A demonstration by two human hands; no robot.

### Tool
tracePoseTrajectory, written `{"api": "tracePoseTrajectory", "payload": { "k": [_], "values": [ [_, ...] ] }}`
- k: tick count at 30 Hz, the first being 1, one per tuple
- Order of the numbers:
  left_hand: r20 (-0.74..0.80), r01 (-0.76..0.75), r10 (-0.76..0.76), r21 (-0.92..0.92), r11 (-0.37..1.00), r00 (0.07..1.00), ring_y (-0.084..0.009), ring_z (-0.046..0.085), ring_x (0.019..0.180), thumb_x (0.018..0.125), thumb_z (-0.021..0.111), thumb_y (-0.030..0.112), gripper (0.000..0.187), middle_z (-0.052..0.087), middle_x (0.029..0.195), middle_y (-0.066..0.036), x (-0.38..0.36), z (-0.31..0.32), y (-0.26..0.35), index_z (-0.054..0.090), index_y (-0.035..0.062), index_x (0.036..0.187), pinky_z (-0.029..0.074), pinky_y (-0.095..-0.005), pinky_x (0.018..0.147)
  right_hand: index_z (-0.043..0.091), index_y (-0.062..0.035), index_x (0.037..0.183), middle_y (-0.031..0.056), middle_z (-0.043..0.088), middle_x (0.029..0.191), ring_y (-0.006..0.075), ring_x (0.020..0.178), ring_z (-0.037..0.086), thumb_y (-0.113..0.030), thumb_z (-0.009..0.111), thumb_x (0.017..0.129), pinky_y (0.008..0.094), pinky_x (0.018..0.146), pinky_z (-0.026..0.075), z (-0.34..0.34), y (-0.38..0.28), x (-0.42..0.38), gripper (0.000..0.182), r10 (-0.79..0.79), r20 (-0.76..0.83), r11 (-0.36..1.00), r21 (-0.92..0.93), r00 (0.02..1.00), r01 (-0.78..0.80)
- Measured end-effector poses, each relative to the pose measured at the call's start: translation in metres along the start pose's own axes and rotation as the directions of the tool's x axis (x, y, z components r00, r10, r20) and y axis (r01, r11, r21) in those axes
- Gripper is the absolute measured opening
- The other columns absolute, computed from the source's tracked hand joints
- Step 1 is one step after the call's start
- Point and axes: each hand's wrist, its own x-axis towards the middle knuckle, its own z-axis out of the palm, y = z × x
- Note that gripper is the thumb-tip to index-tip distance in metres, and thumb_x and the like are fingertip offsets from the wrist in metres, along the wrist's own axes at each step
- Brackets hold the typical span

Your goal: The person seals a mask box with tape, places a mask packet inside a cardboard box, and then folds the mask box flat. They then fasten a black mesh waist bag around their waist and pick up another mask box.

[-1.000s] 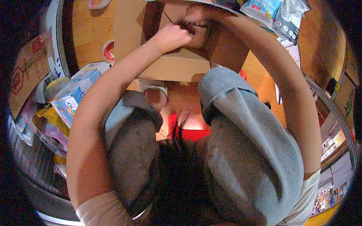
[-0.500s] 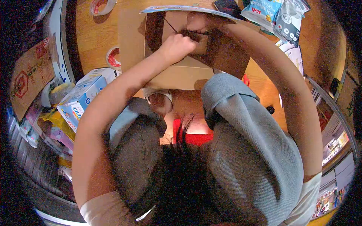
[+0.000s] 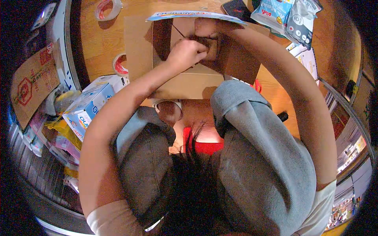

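Brown cardboard makes up the open box [image 3: 183, 84], which sits ahead of the person's knees on the wooden floor [image 3: 96, 47], its mouth facing up, probably so both arms can reach in from above. The left hand [image 3: 187, 55] is inside the mouth, fingers curled closed, seemingly pinching a thin dark strand [image 3: 178, 31] that slants away towards the box's far left. The right hand [image 3: 206, 28] is deeper in shadow near the far side; its fingers look bent, but I cannot tell how tightly they are closed or whether they have hold of anything. Such close spacing suggests that both hands are working at one small spot. A blue-and-white printed card [image 3: 197, 15] lies along the far edge. Apart from the hands and strand, the box's contents are too dark to make out. On the left, a blue-and-white carton [image 3: 94, 102] stands beside yellow plastic wrapping [image 3: 65, 131]; what it holds is hidden. At upper right, a light blue packet [image 3: 273, 13] and a grey packet [image 3: 301, 21] lie together, contents unseen.
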Motion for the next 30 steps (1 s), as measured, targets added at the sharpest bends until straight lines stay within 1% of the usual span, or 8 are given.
{"api": "tracePoseTrajectory", "payload": {
  "k": [2,8,11,17,20,23,26,30],
  "values": [
    [0.121,0.283,-0.258,-0.291,0.914,0.958,-0.0188,0.058,0.046,0.074,0.06,0.019,0.016,0.062,0.065,-0.011,-0.002,-0.007,0.011,0.066,0.0053,0.079,0.049,-0.0324,0.049,0.06,-0.0133,0.098,0.0088,0.06,0.102,0.0243,0.09,0.058,-0.022,0.055,0.076,0.0386,0.075,0.046,0.001,-0.001,0.0,0.024,0.001,-0.003,1.0,0.001,1.0,-0.001],
    [0.244,0.429,-0.365,-0.665,0.611,0.898,-0.0101,0.052,0.039,0.072,0.066,0.013,0.021,0.063,0.066,-0.006,0.0,0.006,-0.001,0.064,-0.0035,0.086,0.041,-0.0236,0.037,0.061,-0.0135,0.097,0.0087,0.06,0.102,0.0243,0.09,0.058,-0.022,0.055,0.077,0.0389,0.075,0.046,0.0,-0.001,0.0,0.023,-0.001,-0.023,1.0,0.0,1.0,0.001],
    [0.294,0.481,-0.397,-0.685,0.547,0.869,-0.0092,0.051,0.04,0.073,0.065,0.014,0.022,0.062,0.066,-0.006,0.001,0.007,-0.001,0.064,-0.003,0.087,0.04,-0.0232,0.037,0.061,-0.0137,0.097,0.0086,0.06,0.102,0.0244,0.09,0.058,-0.022,0.054,0.077,0.0391,0.075,0.046,-0.001,-0.004,-0.004,0.022,0.0,-0.035,1.0,-0.005,0.999,0.0],
    [0.402,0.406,-0.187,-0.575,0.71,0.896,-0.009,0.052,0.041,0.074,0.065,0.017,0.02,0.063,0.066,-0.005,-0.001,0.005,0.01,0.065,0.0011,0.086,0.042,-0.0231,0.041,0.061,-0.014,0.096,0.0085,0.06,0.102,0.0244,0.09,0.058,-0.023,0.054,0.078,0.0393,0.075,0.046,-0.003,0.002,-0.004,0.021,-0.008,-0.048,1.0,-0.007,0.999,0.008],
    [0.305,0.336,-0.213,-0.444,0.831,0.928,-0.0141,0.058,0.049,0.074,0.061,0.015,0.016,0.064,0.07,-0.007,-0.003,0.001,0.016,0.065,0.0045,0.086,0.046,-0.026,0.052,0.062,-0.0141,0.096,0.0085,0.06,0.103,0.0244,0.091,0.058,-0.023,0.053,0.079,0.0395,0.075,0.046,-0.004,0.002,-0.005,0.021,-0.005,-0.052,1.0,-0.015,0.999,0.004],
    [-0.271,0.04,-0.131,-0.319,0.947,0.954,-0.0189,0.062,0.064,0.073,0.059,0.013,0.014,0.064,0.076,-0.01,-0.001,0.026,-0.009,0.063,0.0057,0.085,0.048,-0.0278,0.064,0.062,-0.0143,0.096,0.0084,0.06,0.103,0.0244,0.091,0.058,-0.023,0.053,0.079,0.0396,0.075,0.046,-0.004,0.001,-0.005,0.021,-0.002,-0.055,1.0,-0.011,0.998,0.001],
    [-0.234,0.237,-0.37,-0.449,0.861,0.899,-0.0222,0.061,0.076,0.072,0.059,0.013,0.014,0.063,0.081,-0.012,-0.003,0.024,-0.011,0.062,0.0056,0.083,0.047,-0.0297,0.069,0.062,-0.0144,0.095,0.0084,0.06,0.103,0.0244,0.091,0.059,-0.023,0.053,0.08,0.0397,0.075,0.046,-0.005,0.0,-0.005,0.02,0.011,-0.072,1.0,-0.01,0.997,-0.011],
    [-0.27,0.287,-0.4,-0.373,0.882,0.876,-0.0239,0.061,0.076,0.068,0.067,0.022,0.023,0.063,0.081,-0.013,0.004,0.026,-0.022,0.06,0.0057,0.083,0.047,-0.0314,0.07,0.062,-0.0146,0.095,0.0083,0.061,0.103,0.0245,0.091,0.059,-0.023,0.052,0.08,0.0399,0.075,0.046,-0.01,-0.009,-0.015,0.02,0.027,-0.101,0.999,-0.028,0.995,-0.03]
  ]
}}
